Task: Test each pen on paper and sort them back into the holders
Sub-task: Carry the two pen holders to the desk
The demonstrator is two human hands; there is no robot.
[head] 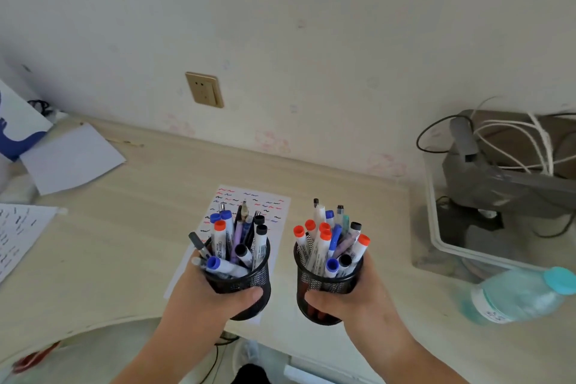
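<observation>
Two black mesh pen holders are lifted above the desk's front edge. My left hand [207, 293] is wrapped around the left holder [249, 282], which is packed with several pens and markers [232, 240] with blue, red and black caps. My right hand [355, 296] grips the right holder [321, 285], also full of several markers [332, 243], many red-capped. Under and behind the holders lies a test paper [265, 206] covered in short red, blue and black squiggles.
A blank sheet [73, 159] and a scribbled sheet [18, 234] lie at the left of the pale wooden desk [124, 227]. A water bottle [520, 294] lies at the right, beside a white tray [436, 227] holding grey gear and cables. A wall socket [204, 89] is behind.
</observation>
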